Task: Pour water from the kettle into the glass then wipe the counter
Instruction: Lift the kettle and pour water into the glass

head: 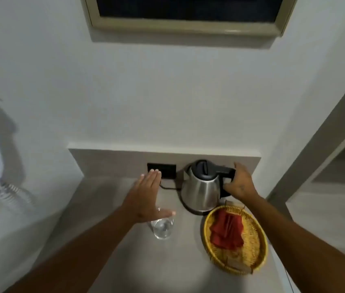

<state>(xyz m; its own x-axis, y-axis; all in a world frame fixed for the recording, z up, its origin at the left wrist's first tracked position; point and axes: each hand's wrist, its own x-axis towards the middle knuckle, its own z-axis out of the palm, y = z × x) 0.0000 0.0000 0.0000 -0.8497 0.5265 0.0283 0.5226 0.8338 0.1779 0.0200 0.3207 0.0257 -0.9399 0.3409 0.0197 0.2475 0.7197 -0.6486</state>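
Note:
A steel kettle with a black lid and black handle stands on its base at the back of the grey counter. My right hand is wrapped around the kettle's handle. A clear glass stands upright in front and to the left of the kettle. My left hand hovers flat with fingers apart just above and behind the glass, holding nothing. A red cloth lies folded in a yellow woven basket to the right of the glass.
A black wall socket sits behind my left hand, with the kettle's cord running along the counter. A framed picture hangs above. A doorway opens at the right. A white object with a coiled cord hangs at far left.

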